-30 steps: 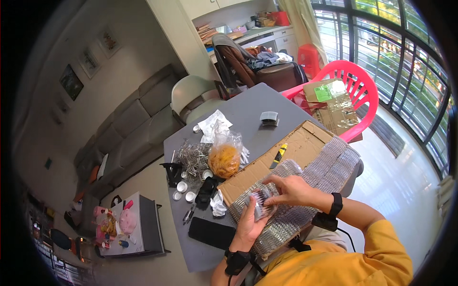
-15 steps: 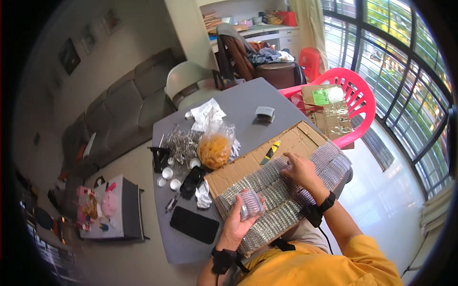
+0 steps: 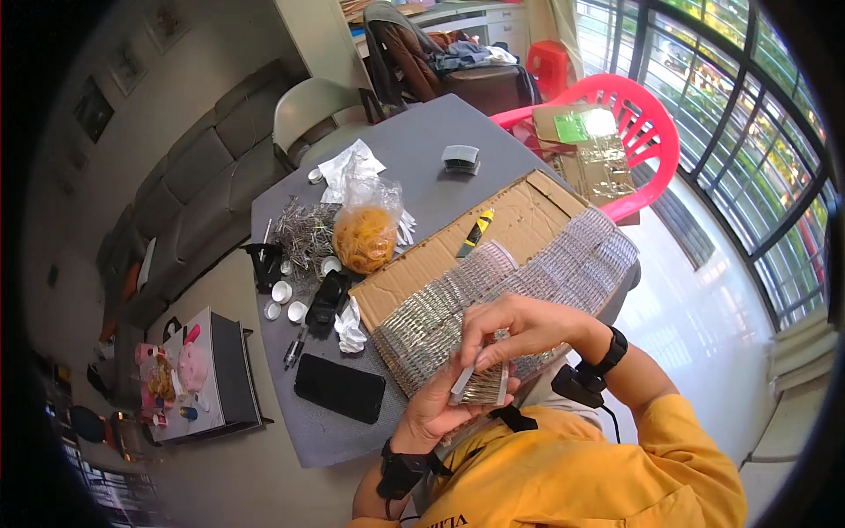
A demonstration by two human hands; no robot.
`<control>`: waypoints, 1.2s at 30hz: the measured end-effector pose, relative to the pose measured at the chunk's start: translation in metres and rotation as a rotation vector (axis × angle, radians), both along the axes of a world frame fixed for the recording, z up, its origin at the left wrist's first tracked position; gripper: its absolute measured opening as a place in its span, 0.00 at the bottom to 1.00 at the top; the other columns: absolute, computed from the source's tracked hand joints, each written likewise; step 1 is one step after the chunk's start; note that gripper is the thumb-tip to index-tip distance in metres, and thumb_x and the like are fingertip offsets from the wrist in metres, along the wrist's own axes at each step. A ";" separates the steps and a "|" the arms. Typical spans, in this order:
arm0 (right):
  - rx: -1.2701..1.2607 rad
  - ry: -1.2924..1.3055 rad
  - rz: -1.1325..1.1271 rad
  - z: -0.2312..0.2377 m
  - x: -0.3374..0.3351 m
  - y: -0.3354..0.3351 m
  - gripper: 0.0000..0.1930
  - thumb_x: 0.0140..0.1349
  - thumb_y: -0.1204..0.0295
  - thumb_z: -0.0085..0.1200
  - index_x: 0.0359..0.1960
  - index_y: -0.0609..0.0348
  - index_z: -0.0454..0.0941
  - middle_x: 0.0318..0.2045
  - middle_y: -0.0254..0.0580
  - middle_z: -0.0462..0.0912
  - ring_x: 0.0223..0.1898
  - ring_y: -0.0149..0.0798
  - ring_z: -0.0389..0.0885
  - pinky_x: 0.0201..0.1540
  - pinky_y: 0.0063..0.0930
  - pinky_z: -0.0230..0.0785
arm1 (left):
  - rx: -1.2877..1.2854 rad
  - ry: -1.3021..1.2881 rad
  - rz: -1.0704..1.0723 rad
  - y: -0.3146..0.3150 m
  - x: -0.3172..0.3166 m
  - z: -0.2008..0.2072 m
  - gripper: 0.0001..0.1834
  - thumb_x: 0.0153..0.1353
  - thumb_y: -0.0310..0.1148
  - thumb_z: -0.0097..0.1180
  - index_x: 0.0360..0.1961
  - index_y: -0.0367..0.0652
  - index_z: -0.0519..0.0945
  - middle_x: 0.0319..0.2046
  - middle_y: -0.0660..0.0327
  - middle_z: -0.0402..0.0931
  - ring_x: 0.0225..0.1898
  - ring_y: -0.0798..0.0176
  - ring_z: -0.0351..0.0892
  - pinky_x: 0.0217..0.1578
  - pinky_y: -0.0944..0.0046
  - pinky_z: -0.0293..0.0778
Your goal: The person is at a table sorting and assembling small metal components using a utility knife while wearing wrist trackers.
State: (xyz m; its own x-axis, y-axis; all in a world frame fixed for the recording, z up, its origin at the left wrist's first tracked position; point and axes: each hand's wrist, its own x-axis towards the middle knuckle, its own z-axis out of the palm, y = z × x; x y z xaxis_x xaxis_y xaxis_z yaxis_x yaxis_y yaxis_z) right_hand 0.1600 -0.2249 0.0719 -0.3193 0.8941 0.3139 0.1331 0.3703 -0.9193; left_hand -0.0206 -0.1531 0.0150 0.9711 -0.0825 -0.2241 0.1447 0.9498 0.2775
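A small clear pack of thin metal pieces (image 3: 482,389) lies in my left hand (image 3: 429,405), whose fingers curl round it low over the near edge of the cardboard. My right hand (image 3: 526,327) reaches across from the right and pinches the pack's upper edge between thumb and fingers. Parts of the pack are hidden behind both hands. Just beyond, rows of similar silvery packs (image 3: 568,264) cover much of a flat cardboard tray (image 3: 405,295). A yellow and black utility knife (image 3: 476,232) rests on the bare cardboard strip.
Left of the cardboard are a black phone (image 3: 340,388), a bag of orange rubber bands (image 3: 365,239), a heap of thin metal pieces (image 3: 308,231), white caps (image 3: 297,311) and crumpled tissue (image 3: 349,326). A small pack (image 3: 461,159) stands farther off. A pink chair (image 3: 656,150) holds cardboard.
My right hand has come from the packs on the cardboard to the pack in my left hand and now grips its edge. The left hand has drawn nearer to me and tilted the pack.
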 end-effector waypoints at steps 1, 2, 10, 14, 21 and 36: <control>-0.030 -0.015 -0.008 -0.001 -0.001 -0.001 0.08 0.55 0.70 0.54 0.35 0.58 0.77 0.30 0.35 0.76 0.33 0.31 0.73 0.35 0.24 0.65 | -0.034 -0.016 -0.037 -0.001 0.001 -0.006 0.31 0.55 0.50 0.51 0.54 0.43 0.62 0.47 0.50 0.68 0.48 0.48 0.70 0.48 0.49 0.69; -0.030 -0.010 -0.017 -0.003 -0.001 0.000 0.08 0.55 0.70 0.54 0.35 0.58 0.77 0.30 0.35 0.76 0.33 0.31 0.73 0.35 0.24 0.65 | -0.034 -0.011 -0.045 -0.004 0.002 -0.007 0.31 0.55 0.50 0.51 0.54 0.43 0.62 0.47 0.50 0.68 0.48 0.48 0.70 0.48 0.49 0.69; 0.204 -0.174 -0.175 -0.010 -0.006 0.000 0.14 0.51 0.66 0.58 0.39 0.57 0.74 0.37 0.41 0.71 0.37 0.39 0.71 0.40 0.28 0.63 | 0.007 0.010 0.074 -0.010 -0.003 -0.002 0.35 0.51 0.56 0.52 0.53 0.42 0.63 0.46 0.48 0.67 0.46 0.49 0.71 0.45 0.50 0.72; -0.037 -0.277 -0.588 -0.014 0.016 0.005 0.22 0.49 0.61 0.59 0.43 0.59 0.70 0.37 0.45 0.72 0.41 0.42 0.71 0.42 0.31 0.65 | 0.090 0.034 0.211 -0.002 -0.003 -0.003 0.32 0.51 0.54 0.52 0.52 0.46 0.65 0.46 0.50 0.67 0.47 0.51 0.70 0.46 0.50 0.71; -0.177 -0.910 -0.986 -0.073 0.070 0.026 0.25 0.46 0.60 0.60 0.44 0.60 0.70 0.38 0.53 0.73 0.43 0.52 0.71 0.44 0.38 0.64 | -0.043 0.091 0.326 0.001 0.002 -0.027 0.22 0.55 0.48 0.50 0.48 0.50 0.68 0.45 0.51 0.67 0.50 0.51 0.66 0.49 0.50 0.67; -0.220 0.390 -0.718 -0.017 -0.027 -0.030 0.14 0.54 0.77 0.55 0.43 0.62 0.71 0.25 0.30 0.71 0.23 0.21 0.71 0.25 0.13 0.68 | 0.211 0.050 0.488 -0.009 -0.002 -0.020 0.23 0.56 0.47 0.51 0.51 0.53 0.64 0.47 0.56 0.67 0.50 0.55 0.67 0.51 0.51 0.65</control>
State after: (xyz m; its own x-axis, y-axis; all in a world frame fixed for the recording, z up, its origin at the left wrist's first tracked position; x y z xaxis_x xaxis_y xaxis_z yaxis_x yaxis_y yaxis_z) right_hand 0.1329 -0.2553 0.0547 0.4448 0.8922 0.0785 -0.0743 0.1241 -0.9895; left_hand -0.0223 -0.1617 -0.0054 0.8730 0.4279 -0.2341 -0.2819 0.8344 0.4736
